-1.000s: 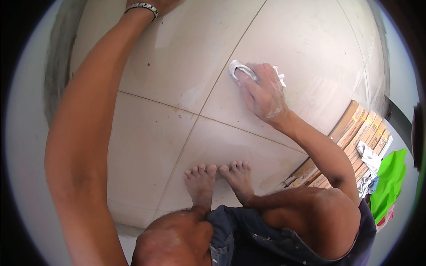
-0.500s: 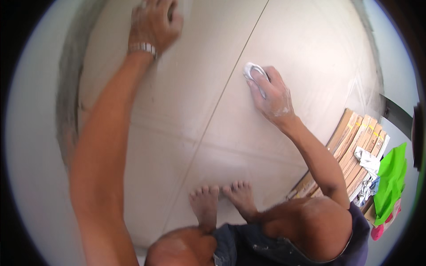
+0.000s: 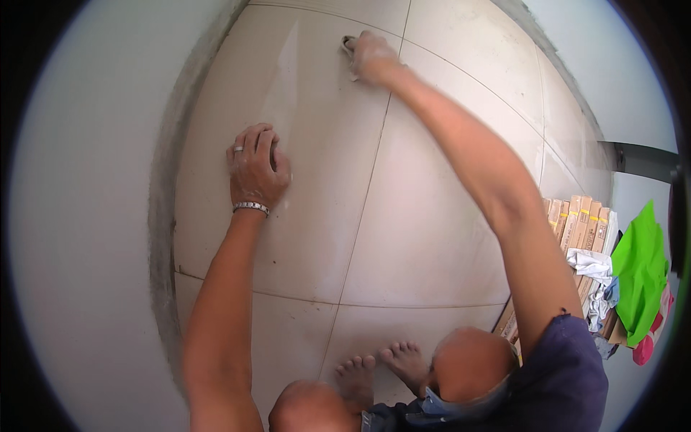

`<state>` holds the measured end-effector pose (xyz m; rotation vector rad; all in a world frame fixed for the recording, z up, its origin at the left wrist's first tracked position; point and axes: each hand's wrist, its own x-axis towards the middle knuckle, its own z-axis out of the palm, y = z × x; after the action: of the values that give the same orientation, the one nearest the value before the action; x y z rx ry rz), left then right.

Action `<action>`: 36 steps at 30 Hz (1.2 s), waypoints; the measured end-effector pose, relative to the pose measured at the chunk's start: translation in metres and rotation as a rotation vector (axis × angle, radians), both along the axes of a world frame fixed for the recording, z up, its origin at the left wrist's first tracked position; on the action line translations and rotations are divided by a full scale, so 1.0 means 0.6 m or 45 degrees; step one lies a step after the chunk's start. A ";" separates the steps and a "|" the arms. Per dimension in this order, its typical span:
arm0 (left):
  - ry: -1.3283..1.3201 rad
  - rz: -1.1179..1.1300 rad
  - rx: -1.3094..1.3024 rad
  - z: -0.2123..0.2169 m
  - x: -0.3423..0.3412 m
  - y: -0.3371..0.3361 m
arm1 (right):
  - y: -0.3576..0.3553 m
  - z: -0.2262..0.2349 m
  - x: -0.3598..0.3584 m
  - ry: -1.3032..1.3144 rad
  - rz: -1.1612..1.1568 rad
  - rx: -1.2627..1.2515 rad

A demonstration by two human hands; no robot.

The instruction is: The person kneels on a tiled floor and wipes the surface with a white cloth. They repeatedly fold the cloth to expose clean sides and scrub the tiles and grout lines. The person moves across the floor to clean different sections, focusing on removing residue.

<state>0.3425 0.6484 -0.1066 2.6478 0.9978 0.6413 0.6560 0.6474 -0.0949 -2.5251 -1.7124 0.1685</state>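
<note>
Pale floor tiles [image 3: 432, 237] with thin dark joints lie under both of my hands. My left hand [image 3: 258, 167], with a ring and a metal bracelet, presses on a tile near the left wall. Its fingers curl round something dark between thumb and forefinger, mostly hidden by the hand. Farther off, my right hand [image 3: 376, 54] is slightly blurred, with its fingers closed on a whitish rag [image 3: 350, 52] that touches the tile beside a joint. Whitish dust marks both hands. A pale streak [image 3: 286, 61] runs along the tile beyond my left hand.
The white wall [image 3: 86, 216] with a rough grey strip along its foot borders the floor at left. To the right stand stacked flat cardboard boxes [image 3: 583, 219], with a white cloth [image 3: 590, 264] and a green sheet [image 3: 640, 273] by them. My bare feet [image 3: 403, 363] rest on the tiles.
My right hand has reached forward and left with the rag, across the tile joint. My left hand has come back nearer to me. The view has shifted, showing more floor ahead.
</note>
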 end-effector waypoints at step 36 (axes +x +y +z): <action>-0.053 -0.120 0.025 0.040 0.069 -0.047 | -0.468 -0.110 0.082 -0.068 -0.842 0.742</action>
<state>0.3838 0.6201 -0.0826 2.6687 0.8540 0.6854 0.7049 0.3669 -0.1609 -2.4593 -0.6949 -0.3852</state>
